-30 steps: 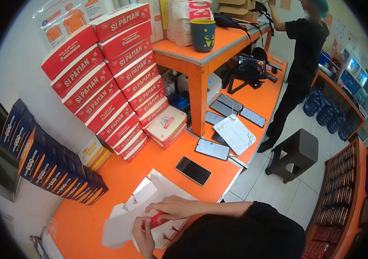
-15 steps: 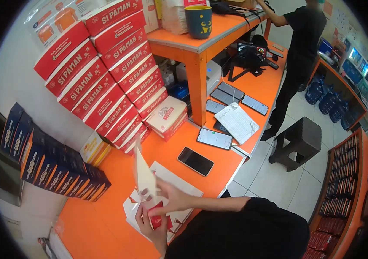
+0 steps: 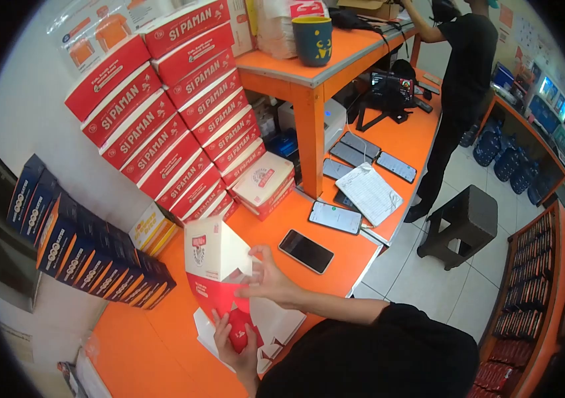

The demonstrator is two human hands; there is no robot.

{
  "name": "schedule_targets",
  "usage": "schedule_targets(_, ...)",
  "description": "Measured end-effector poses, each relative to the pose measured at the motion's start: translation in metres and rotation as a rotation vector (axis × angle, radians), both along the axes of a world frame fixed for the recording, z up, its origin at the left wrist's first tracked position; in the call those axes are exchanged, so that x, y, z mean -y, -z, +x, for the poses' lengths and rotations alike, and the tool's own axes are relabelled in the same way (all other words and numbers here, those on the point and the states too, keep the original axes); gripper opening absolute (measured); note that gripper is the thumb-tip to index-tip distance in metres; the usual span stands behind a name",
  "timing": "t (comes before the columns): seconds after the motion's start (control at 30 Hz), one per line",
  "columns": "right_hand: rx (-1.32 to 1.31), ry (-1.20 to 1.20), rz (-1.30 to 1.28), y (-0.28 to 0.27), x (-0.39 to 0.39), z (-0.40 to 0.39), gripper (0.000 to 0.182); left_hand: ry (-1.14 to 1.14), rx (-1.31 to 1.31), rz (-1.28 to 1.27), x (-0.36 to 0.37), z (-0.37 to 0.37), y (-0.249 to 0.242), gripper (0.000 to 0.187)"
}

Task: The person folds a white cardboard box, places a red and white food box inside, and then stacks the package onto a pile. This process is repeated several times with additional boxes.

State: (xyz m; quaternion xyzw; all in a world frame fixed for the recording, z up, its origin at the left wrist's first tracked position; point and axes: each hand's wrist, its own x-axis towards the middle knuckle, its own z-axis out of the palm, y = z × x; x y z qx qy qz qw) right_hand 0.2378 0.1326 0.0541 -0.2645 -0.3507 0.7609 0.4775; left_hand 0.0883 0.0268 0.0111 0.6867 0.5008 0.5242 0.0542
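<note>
My left hand (image 3: pixel 237 341) grips the red lower end of the box blank (image 3: pixel 219 278) from beneath, fingers curled around it; the palm is hidden behind the card. My right hand (image 3: pixel 266 282) is pinched on a white flap at the blank's right edge, the thumb side out of my sight. Whether the lower flaps are tucked or loose I cannot tell, since my left hand covers them. The blank stands above the near edge of the orange counter (image 3: pixel 156 325), over a stack of flat white blanks (image 3: pixel 282 325) that my arm and dark sleeve partly cover.

The blank's long axis runs nearly upright, tipped a little to the left, white end up and red end down, its printed logo face turned left.

Half a second ago I saw it mostly edge-on as a thin white sheet; now it has turned and opened into a box shape, with my right hand higher. A second ago it lay flat on the counter.

Beyond, two phones (image 3: pixel 305 251) lie on the counter, a wall of red SI PAMAN boxes (image 3: pixel 183 113) rises behind, and a person in black (image 3: pixel 461 79) stands at the far shelf, head cut off by the frame.
</note>
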Motion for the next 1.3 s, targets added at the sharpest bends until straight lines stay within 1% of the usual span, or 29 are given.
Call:
schedule_targets(0.03, -0.051, -0.003, -0.020, 0.002, 0.001, 0.000, 0.075, -0.019, 0.024, 0.003, 0.000, 0.000, -0.002, 0.058)
schedule_targets(0.07, -0.020, -0.010, -0.040, 0.004, 0.000, -0.001, 0.088, -0.040, 0.048, 0.003, 0.000, 0.000, -0.004, 0.058)
schedule_targets(0.17, 0.005, 0.010, -0.101, 0.005, 0.002, 0.000, 0.082, -0.056, 0.210, 0.021, 0.004, 0.005, -0.008, 0.059)
schedule_targets(0.27, 0.011, -0.111, 0.074, 0.029, 0.003, -0.008, 0.066, -0.176, 0.300, 0.029, 0.007, 0.009, -0.012, 0.058)
schedule_targets(0.37, 0.223, 0.001, 0.229, 0.020, 0.028, -0.014, 0.048, -0.292, 0.376, 0.072, 0.005, 0.017, -0.030, 0.056)
schedule_targets(0.4, 0.191, 0.003, 0.186, 0.012, 0.035, -0.015, 0.050, -0.321, 0.356, 0.058, 0.005, 0.017, -0.031, 0.056)
schedule_targets(0.5, 0.288, -0.213, 0.100, 0.013, 0.041, -0.014, 0.051, -0.243, 0.439, -0.046, 0.010, 0.009, -0.018, 0.057)
schedule_targets(0.53, 0.037, -0.331, 0.022, 0.018, 0.036, -0.013, 0.047, -0.136, 0.369, -0.067, 0.009, 0.014, -0.031, 0.059)
schedule_targets(0.6, -0.144, -0.566, -0.198, 0.015, 0.032, -0.006, 0.044, 0.077, 0.235, -0.112, 0.005, 0.027, -0.059, 0.062)
schedule_targets(0.63, -0.231, -0.682, -0.308, 0.014, 0.031, -0.004, 0.042, 0.083, 0.274, -0.143, 0.007, 0.027, -0.057, 0.063)
schedule_targets(0.67, -0.091, -0.678, -0.055, 0.018, 0.031, -0.007, 0.037, 0.092, 0.316, -0.164, 0.006, 0.027, -0.052, 0.065)
schedule_targets(0.7, 0.043, -0.742, 0.138, 0.016, 0.027, -0.005, 0.037, 0.101, 0.354, -0.188, 0.006, 0.026, -0.045, 0.067)
schedule_targets(0.73, 0.176, -0.798, 0.331, 0.013, 0.021, -0.002, 0.036, -0.011, 0.595, -0.191, 0.002, 0.020, -0.028, 0.065)
schedule_targets(0.77, 0.309, -0.849, 0.527, 0.011, 0.018, 0.001, 0.036, -0.075, 0.800, -0.160, 0.005, -0.001, -0.023, 0.062)
schedule_targets(0.8, 0.467, -0.523, 1.237, 0.051, 0.009, 0.001, 0.037, -0.141, 1.003, -0.129, 0.007, -0.028, -0.021, 0.059)
schedule_targets(0.83, 1.282, -0.401, 1.288, 0.045, 0.015, 0.020, 0.039, -0.208, 1.206, -0.088, 0.007, -0.043, -0.022, 0.057)
schedule_targets(0.9, 1.150, -0.550, 0.797, 0.043, -0.001, 0.021, 0.034, -0.159, 1.281, 0.058, 0.000, -0.045, -0.011, 0.054)
schedule_targets(0.93, 1.044, -0.539, 0.798, 0.031, -0.003, 0.021, 0.033, -0.134, 1.318, 0.135, -0.006, -0.045, -0.003, 0.052)
schedule_targets(1.0, 0.832, -0.531, 0.795, 0.004, 0.003, 0.020, 0.032, -0.075, 1.223, 0.055, -0.008, -0.024, 0.026, 0.071)
schedule_targets(1.07, 0.619, -0.462, 0.996, 0.023, 0.007, 0.007, 0.033, 0.009, 0.395, -0.272, 0.003, 0.007, 0.018, 0.101)
schedule_targets(1.1, 0.509, -0.420, 1.089, 0.022, 0.009, 0.002, 0.035, 0.016, 0.532, -0.285, 0.000, 0.015, 0.026, 0.097)
schedule_targets(1.13, 0.351, -0.535, 1.018, 0.013, 0.012, 0.009, 0.033, -0.061, 0.339, -0.246, -0.002, 0.012, 0.029, 0.094)
schedule_targets(1.17, 0.397, -0.588, 0.936, 0.012, 0.009, 0.008, 0.032, -0.132, 0.146, -0.204, -0.005, 0.010, 0.030, 0.092)
schedule_targets(1.23, 0.496, -0.693, 0.764, 0.011, 0.006, 0.008, 0.030, -0.043, 0.491, -0.128, -0.005, 0.016, 0.033, 0.087)
schedule_targets(1.27, 0.508, -0.640, 0.711, 0.014, 0.007, 0.007, 0.028, 0.002, 0.667, -0.089, -0.004, 0.019, 0.036, 0.085)
schedule_targets(1.3, 0.469, -0.538, 0.647, 0.012, 0.010, 0.005, 0.023, -0.020, 0.595, -0.070, -0.004, 0.017, 0.041, 0.082)
